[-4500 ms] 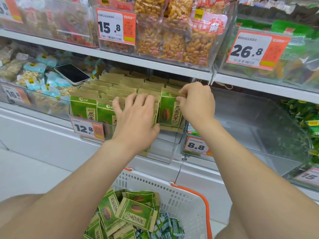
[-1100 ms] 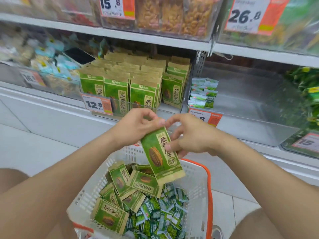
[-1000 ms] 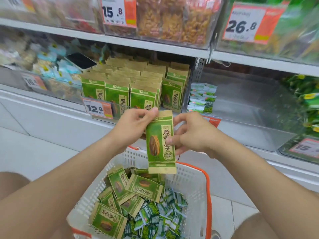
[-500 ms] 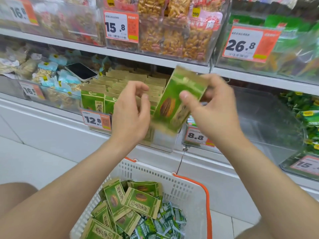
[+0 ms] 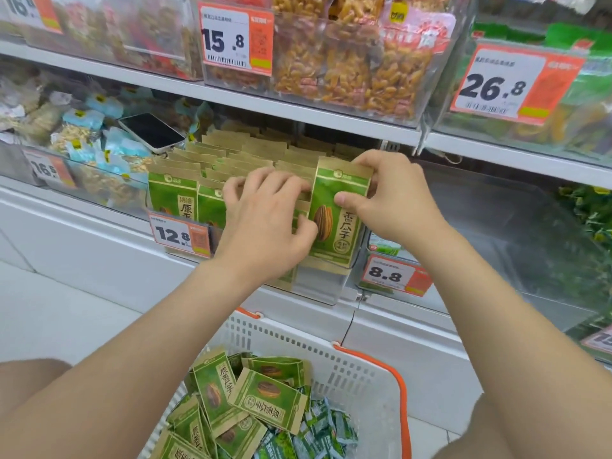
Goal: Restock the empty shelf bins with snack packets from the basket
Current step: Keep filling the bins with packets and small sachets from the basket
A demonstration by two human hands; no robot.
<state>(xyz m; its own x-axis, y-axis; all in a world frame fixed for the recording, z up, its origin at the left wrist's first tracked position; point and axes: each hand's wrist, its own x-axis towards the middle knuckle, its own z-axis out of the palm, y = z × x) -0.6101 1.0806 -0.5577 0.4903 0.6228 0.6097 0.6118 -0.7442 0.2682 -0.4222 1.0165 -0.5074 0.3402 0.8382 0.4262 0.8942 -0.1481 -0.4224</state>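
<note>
While the right hand point(image 5: 390, 200) pinches a green packet point(image 5: 337, 210) upright at centre frame, thumb on its printed face and fingers curled over its tan top edge, the left hand point(image 5: 265, 223) presses flat, holding nothing, against the row of packets point(image 5: 231, 164) just left of it. The held packet stands at the right end of that row, inside a clear bin point(image 5: 318, 286) in the middle of the frame; whether its lower edge touches the bin floor cannot be told. The left thumb lies against the packet's lower left corner. A price tag point(image 5: 180, 235) reading 12.8 hangs on the bin's front, left of the left wrist.

Right of this bin sits another clear bin point(image 5: 496, 246), with an 8.8 tag point(image 5: 395, 276) on its front; a few small packets show just above that tag, behind the right wrist. At upper left, a phone point(image 5: 150, 130) lies face up on pale blue packets point(image 5: 109, 154) in a neighbouring bin. Across the top of the frame, an upper shelf point(image 5: 298, 111) carries bins of orange-brown snacks point(image 5: 351, 67), with tags reading 15.8 and 26.8.

At lower centre, a white basket point(image 5: 331, 366) with an orange handle point(image 5: 402, 399) holds more green packets point(image 5: 251, 395) lying loose over smaller green sachets point(image 5: 318, 435).
</note>
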